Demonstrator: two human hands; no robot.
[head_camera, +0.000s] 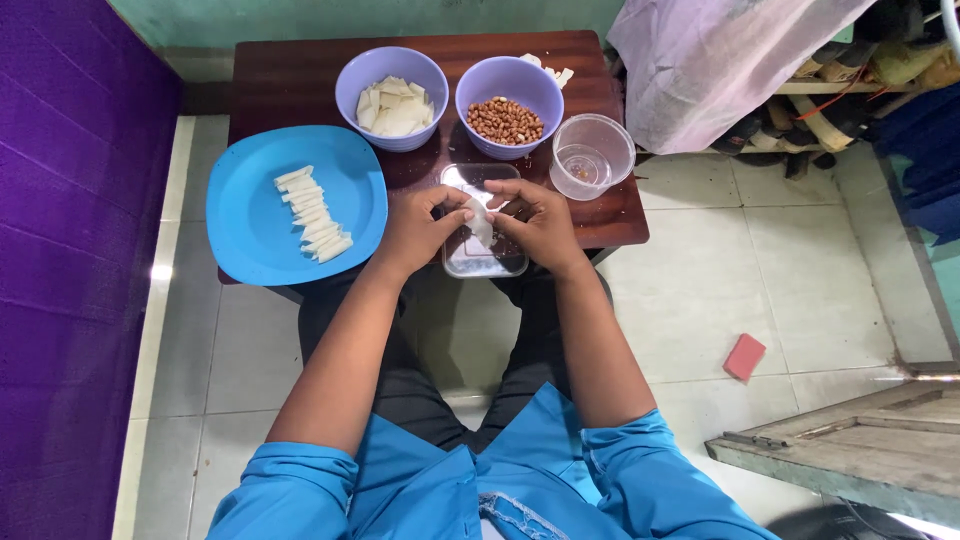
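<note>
My left hand (418, 228) and my right hand (540, 222) meet over a clear rectangular tray (484, 262) at the table's near edge. Both pinch one thin white wrapper sheet (481, 222), held between the fingertips. To the left, a blue plate (260, 225) carries a row of several rolled white sticks (312, 215). Behind the hands stand a purple bowl of white wrapper pieces (392, 102) and a purple bowl of peanuts (506, 118).
A clear round tub (592, 155) stands at the right of the dark wooden table (290, 75). A purple wall runs along the left. On the tiled floor lies a pink sponge (744, 356); a wooden board (850, 455) sits at lower right.
</note>
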